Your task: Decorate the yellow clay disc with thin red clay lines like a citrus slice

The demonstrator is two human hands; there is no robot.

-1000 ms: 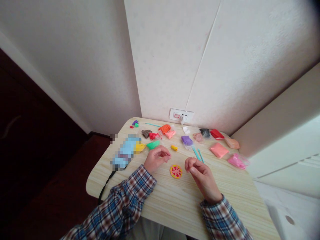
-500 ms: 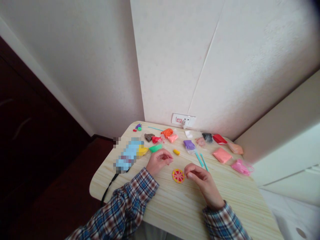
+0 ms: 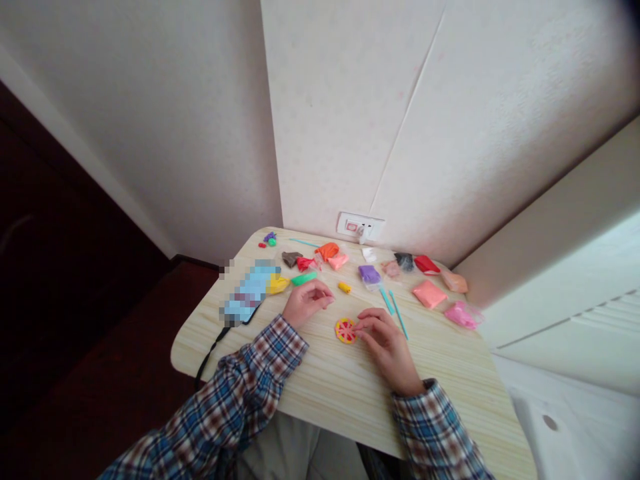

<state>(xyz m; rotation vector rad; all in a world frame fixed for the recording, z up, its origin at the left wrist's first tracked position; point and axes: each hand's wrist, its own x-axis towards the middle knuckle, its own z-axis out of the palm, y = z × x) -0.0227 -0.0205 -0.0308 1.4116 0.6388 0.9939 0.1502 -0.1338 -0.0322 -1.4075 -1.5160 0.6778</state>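
Note:
A small round clay disc [image 3: 345,331], with a yellow rim, red fill and pink strips like spokes, lies flat on the table. My right hand [image 3: 385,347] reaches over its right edge, thumb and fingertips close together at the disc; anything between them is too small to make out. To the disc's upper left, my left hand [image 3: 306,303] hovers with thumb and fingers pinched, and I cannot see what is in them. Behind the disc lies a short yellow clay roll [image 3: 345,287]. A green clay packet [image 3: 304,279] sits just beyond my left hand.
Several clay packets, among them purple [image 3: 370,274], coral [image 3: 429,293] and pink [image 3: 463,315], spread along the back and right. Blue modelling tools [image 3: 399,315] lie right of centre. At left is a blurred phone-like device [image 3: 250,293] with a black cord. A wall socket [image 3: 360,227] is behind.
My right hand has moved left, bringing its fingertips onto the disc's right edge. My left hand keeps its pinch near the same place. The view has shifted slightly.

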